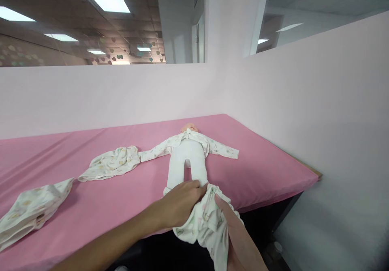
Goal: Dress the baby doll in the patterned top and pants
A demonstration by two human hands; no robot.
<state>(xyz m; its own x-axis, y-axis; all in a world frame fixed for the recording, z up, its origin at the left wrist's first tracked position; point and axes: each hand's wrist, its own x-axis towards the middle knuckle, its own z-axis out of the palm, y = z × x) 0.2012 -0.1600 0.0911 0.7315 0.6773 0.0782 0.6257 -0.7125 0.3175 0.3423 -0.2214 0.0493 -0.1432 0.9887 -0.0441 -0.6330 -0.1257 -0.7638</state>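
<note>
A baby doll (188,153) lies on its back at the near edge of the pink-covered table, arms spread and legs toward me. It wears a white patterned baby top (158,149) with long sleeves; its torso and legs are plain white. Printed baby pants (209,218) are bunched at the foot of its leg on the right and hang over the edge. My left hand (185,202) is closed on the upper edge of the pants beside that leg, fingertips partly hidden. Gathered cloth fills my right hand (235,226), its thumb on top and its other fingers hidden beneath.
Two more printed baby garments, a crumpled one (112,163) and a folded one (33,210), lie on the pink sheet (121,202) to the left. White walls (121,96) with windows border the table behind and at right. Dark space shows below the near edge.
</note>
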